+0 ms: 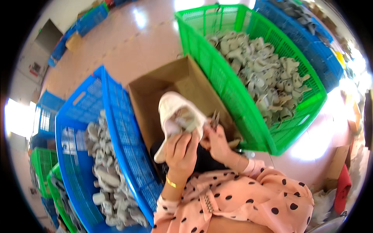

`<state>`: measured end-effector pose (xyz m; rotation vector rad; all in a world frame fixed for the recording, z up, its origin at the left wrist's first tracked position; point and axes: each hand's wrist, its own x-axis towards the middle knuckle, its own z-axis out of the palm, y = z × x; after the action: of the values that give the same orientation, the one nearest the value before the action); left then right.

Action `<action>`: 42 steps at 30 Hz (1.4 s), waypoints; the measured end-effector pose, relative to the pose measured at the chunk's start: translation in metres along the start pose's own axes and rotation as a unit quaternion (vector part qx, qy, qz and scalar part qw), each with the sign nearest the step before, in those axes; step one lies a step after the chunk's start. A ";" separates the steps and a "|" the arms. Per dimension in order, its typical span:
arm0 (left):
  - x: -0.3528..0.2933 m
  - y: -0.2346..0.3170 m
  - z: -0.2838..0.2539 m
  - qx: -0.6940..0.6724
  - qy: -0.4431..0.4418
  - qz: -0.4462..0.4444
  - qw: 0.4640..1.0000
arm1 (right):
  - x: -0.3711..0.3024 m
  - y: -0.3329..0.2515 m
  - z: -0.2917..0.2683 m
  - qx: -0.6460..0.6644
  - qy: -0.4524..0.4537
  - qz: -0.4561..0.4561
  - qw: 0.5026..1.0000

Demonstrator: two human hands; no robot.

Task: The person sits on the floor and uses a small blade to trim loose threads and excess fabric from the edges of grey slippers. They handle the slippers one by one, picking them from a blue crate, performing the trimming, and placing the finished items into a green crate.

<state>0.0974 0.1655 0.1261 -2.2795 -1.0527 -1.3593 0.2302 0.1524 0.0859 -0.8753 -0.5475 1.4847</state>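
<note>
Left hand (pixel 180 149) closed around a pale shoe (pixel 178 116), held up over an open cardboard box (pixel 163 87). Right hand (pixel 216 141) closed on small metal scissors (pixel 215 119), tips touching the shoe's edge. Green basket (pixel 233 77) on the right, full of grey shoe parts (pixel 264 73). Blue basket (pixel 116 128) on the left, more grey parts (pixel 107 178) inside. Pink dotted sleeves (pixel 248 194) low in view. Shiny floor (pixel 128 42) behind.
</note>
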 end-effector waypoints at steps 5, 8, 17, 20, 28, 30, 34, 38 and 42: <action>-0.009 -0.001 -0.003 -0.008 0.031 0.013 0.999 | -0.003 -0.002 0.011 0.010 0.006 -0.012 1.000; -0.014 0.002 -0.002 0.001 0.047 0.008 0.999 | -0.002 0.006 0.005 -0.026 -0.009 -0.026 0.999; -0.019 0.001 -0.005 0.008 0.038 0.016 0.999 | -0.003 0.012 0.007 -0.140 -0.035 -0.019 0.989; -0.018 0.002 -0.008 0.021 0.028 0.014 0.999 | -0.003 0.009 0.011 -0.030 -0.048 0.039 0.998; -0.063 -0.002 -0.016 -0.036 -0.086 -0.070 0.993 | -0.042 0.053 -0.035 -0.120 -0.106 0.215 0.963; -0.097 0.004 -0.022 -0.072 -0.159 -0.112 0.978 | -0.058 0.067 -0.055 -0.169 -0.135 0.318 0.923; -0.168 0.027 -0.027 -0.135 -0.253 -0.160 0.945 | -0.088 0.075 -0.106 -0.565 -0.149 0.179 0.792; -0.196 0.034 -0.039 -0.160 -0.264 -0.217 0.926 | -0.092 0.043 -0.123 -0.670 -0.146 0.055 0.726; -0.209 0.039 -0.044 -0.145 -0.266 -0.218 0.928 | -0.071 0.021 -0.082 -0.723 -0.223 -0.068 0.651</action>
<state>0.0365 0.0211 -0.0245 -2.8527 -1.7149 -1.1093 0.2778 0.0672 0.0345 -1.5640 -2.2949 0.8505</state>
